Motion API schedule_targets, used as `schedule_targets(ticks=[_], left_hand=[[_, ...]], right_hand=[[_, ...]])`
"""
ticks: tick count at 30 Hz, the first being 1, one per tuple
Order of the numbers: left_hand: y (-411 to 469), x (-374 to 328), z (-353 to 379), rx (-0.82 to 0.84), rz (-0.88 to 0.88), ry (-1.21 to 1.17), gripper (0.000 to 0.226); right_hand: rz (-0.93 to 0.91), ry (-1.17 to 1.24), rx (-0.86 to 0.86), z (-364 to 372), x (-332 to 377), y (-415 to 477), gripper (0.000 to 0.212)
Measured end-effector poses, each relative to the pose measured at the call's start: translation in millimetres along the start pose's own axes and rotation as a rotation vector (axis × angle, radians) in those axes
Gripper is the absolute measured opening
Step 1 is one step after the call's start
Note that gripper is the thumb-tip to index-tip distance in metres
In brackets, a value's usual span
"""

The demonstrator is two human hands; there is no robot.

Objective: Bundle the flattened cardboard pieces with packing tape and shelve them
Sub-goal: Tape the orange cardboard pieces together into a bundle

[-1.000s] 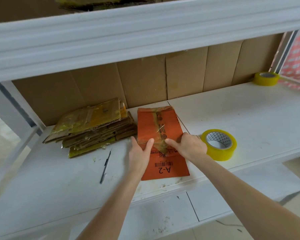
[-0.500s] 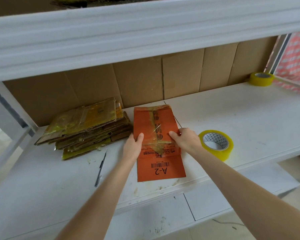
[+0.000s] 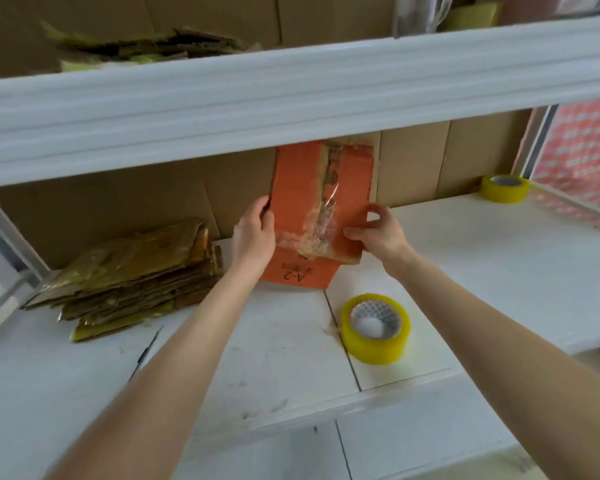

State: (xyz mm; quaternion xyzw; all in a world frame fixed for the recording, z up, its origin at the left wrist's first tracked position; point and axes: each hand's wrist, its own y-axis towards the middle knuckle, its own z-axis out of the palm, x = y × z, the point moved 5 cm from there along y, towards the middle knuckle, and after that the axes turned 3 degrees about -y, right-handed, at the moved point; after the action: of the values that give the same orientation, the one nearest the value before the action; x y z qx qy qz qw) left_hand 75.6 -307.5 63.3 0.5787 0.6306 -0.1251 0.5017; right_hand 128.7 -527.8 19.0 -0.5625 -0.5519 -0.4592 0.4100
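Observation:
An orange flattened cardboard bundle (image 3: 298,199), marked A-2 and wrapped with clear tape, is lifted off the white shelf (image 3: 482,271) and tilted up towards the shelf beam (image 3: 291,98) above. My left hand (image 3: 253,237) grips its left edge. My right hand (image 3: 378,233) grips its right edge, thumb on the front face. The bundle's top edge is hidden behind the beam. A yellow packing tape roll (image 3: 375,329) lies on the shelf below my right hand.
A taped stack of brown cardboard (image 3: 132,275) lies at the left of the shelf, with a dark pen-like tool (image 3: 146,351) in front of it. A second tape roll (image 3: 505,188) sits at the back right. More cardboard (image 3: 146,46) rests on the upper shelf.
The orange bundle lay flat on the shelf under both hands. Both hands have now taken its side edges and lifted it up and back, tilting it towards the upper shelf.

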Motion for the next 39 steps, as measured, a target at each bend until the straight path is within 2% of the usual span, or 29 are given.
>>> schedule_targets(ticks=[2,6,9,14,16,17,18,20,21,23,26,28,30,33,35,39], left_hand=[[3.1,-26.0,26.6,-0.016,0.045,0.023,0.043],[-3.4,-67.2,97.4,0.002,-0.022,0.014,0.055],[-17.4,-88.8,147.6,0.050,-0.104,-0.140,0.053],[-31.7,-112.6,187.1,0.011,-0.264,-0.413,0.038],[-32.8,-121.7,197.2,-0.004,-0.355,-0.554,0.023],[-32.1,-125.7,203.0,0.007,-0.386,-0.622,0.023],[-31.9,-129.9,208.8,0.037,-0.402,-0.665,0.036],[-29.3,-139.9,218.5,0.113,-0.363,-0.697,0.076],[-27.6,-146.1,223.8,0.156,-0.326,-0.707,0.087],[-24.6,-161.0,238.6,0.239,-0.259,-0.716,0.081],[-24.6,-182.2,269.5,0.368,-0.161,-0.585,0.071],[-25.9,-192.3,295.5,0.394,-0.092,-0.514,0.049],[-27.8,-196.1,326.8,0.377,-0.066,-0.406,0.032],[-34.5,-195.9,376.7,0.246,-0.089,-0.206,0.024],[-41.2,-201.1,413.9,0.214,-0.068,-0.155,0.024],[-57.9,-214.7,481.8,0.221,-0.039,-0.195,0.034]], right_hand=[[-0.029,0.116,0.053,-34.4,-1.9,7.7,0.077],[0.023,0.305,0.161,-115.0,-14.5,18.8,0.055],[0.111,0.371,0.267,-167.5,-23.1,34.4,0.079],[0.289,0.621,0.335,-217.7,-34.2,53.4,0.096],[0.269,0.617,0.298,-232.5,-35.5,60.4,0.083],[0.261,0.627,0.268,-239.9,-36.5,62.3,0.073],[0.249,0.627,0.242,-247.3,-38.4,63.6,0.060],[0.203,0.610,0.202,-263.6,-42.9,65.9,0.032],[0.188,0.602,0.182,-271.6,-47.5,66.9,0.020],[0.153,0.547,0.130,-290.4,-58.0,70.5,0.008],[0.080,0.520,0.081,-314.9,-65.7,76.6,0.045],[0.035,0.447,-0.005,-332.7,-70.6,82.9,0.058],[-0.002,0.300,-0.129,-352.8,-80.8,90.4,0.058],[-0.025,-0.014,-0.311,-388.4,-105.7,104.0,0.046],[0.004,-0.193,-0.384,-413.2,-125.8,114.0,0.047],[0.154,-0.251,-0.386,-447.6,-168.4,131.6,0.048]])
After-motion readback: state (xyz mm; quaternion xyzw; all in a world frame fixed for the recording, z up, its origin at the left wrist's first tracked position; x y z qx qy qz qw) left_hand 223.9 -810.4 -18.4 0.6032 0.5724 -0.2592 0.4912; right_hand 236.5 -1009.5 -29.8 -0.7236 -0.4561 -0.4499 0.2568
